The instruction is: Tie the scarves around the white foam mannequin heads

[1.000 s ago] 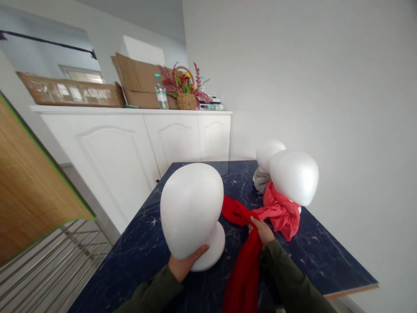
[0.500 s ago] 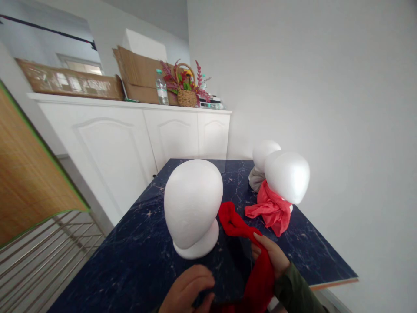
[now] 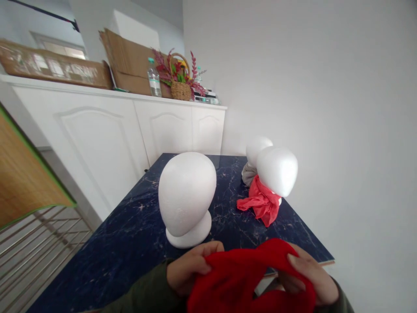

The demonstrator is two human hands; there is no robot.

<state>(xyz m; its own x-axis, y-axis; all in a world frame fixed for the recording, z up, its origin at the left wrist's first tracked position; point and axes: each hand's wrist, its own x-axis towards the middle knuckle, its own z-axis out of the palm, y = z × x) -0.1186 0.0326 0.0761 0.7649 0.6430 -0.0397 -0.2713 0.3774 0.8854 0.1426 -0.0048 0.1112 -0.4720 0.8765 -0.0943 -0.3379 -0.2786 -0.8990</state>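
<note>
A red scarf (image 3: pixel 236 271) is stretched between my two hands at the near edge of the table. My left hand (image 3: pixel 193 266) grips its left end with thumb and fingers, and my right hand (image 3: pixel 308 274) pinches the right part, where the cloth loops open. The scarf's lower part runs out of the picture. Just beyond my left hand a bare white foam head (image 3: pixel 187 195) stands upright on its round base. Farther right is a second foam head (image 3: pixel 276 169) with a coral-pink scarf (image 3: pixel 262 202) tied around its neck.
Behind it, a third foam head (image 3: pixel 257 148) wears a grey cloth (image 3: pixel 248 174). All stand on a dark blue marbled table (image 3: pixel 137 243). A white cabinet (image 3: pixel 97 130) at the back carries cardboard, a bottle (image 3: pixel 154 79) and a flower basket (image 3: pixel 181 90). At left is a metal rack (image 3: pixel 42 243).
My left hand has moved up and right and taken hold of the red scarf. My right hand has drawn the scarf off the table, nearer and to the right. The view has shifted slightly.
</note>
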